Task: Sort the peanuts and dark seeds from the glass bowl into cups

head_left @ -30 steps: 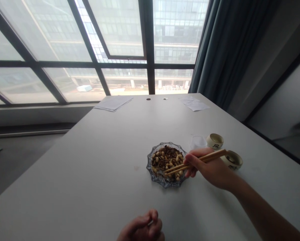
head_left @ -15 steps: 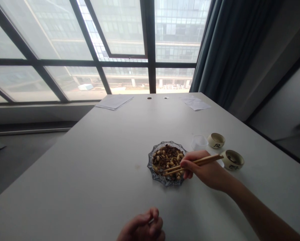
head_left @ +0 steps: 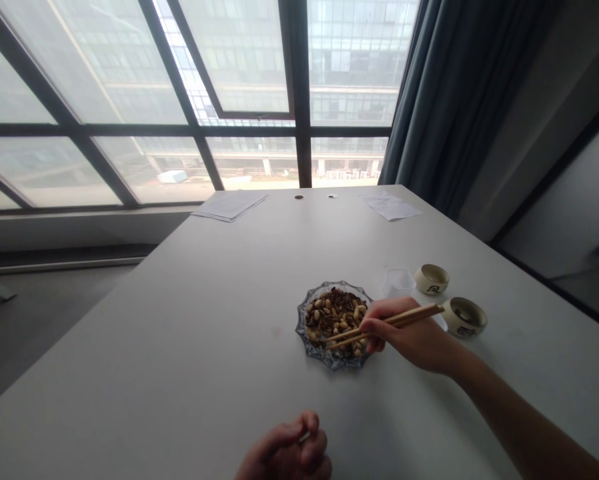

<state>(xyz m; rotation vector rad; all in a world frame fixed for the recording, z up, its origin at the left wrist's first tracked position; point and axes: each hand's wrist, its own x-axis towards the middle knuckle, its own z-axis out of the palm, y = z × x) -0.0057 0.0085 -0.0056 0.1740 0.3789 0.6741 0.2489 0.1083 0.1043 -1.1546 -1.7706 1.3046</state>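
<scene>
Head view: the right hand (head_left: 409,337) is clamped on a pair of chopsticks (head_left: 384,323), whose tips dip into the near side of a glass dish (head_left: 329,357) of nuts and seeds (head_left: 334,315). Picking well likely calls for keeping the tips level and pinching one nut at a time. The dish lies just left of that grip. The left hand (head_left: 287,453) rests curled shut, well nearer the body, holding nothing visible.

Dark mark on each small cup (head_left: 432,279), possibly a character, unreadable
</scene>
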